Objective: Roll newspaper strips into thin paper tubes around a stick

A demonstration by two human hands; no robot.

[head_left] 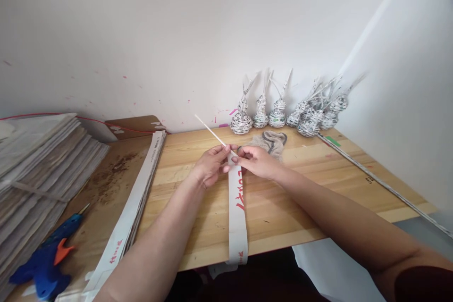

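Observation:
A long white paper strip [237, 212] with red writing lies on the wooden table [304, 198], its near end hanging over the front edge. My left hand [210, 166] and my right hand [256, 160] pinch the strip's far end together. A thin white stick [210, 130] pokes out from between the fingers, slanting up to the left. Both hands have closed fingers at the strip's corner, where it meets the stick.
A stack of paper strips [141, 188] lies left of my hands. A tall pile of newspaper [38, 170] and a blue glue gun [49, 259] are at the far left. Several woven paper gourds [283, 113] stand along the wall. A cloth [271, 141] lies behind my hands; long rolled paper rods [382, 184] run along the right.

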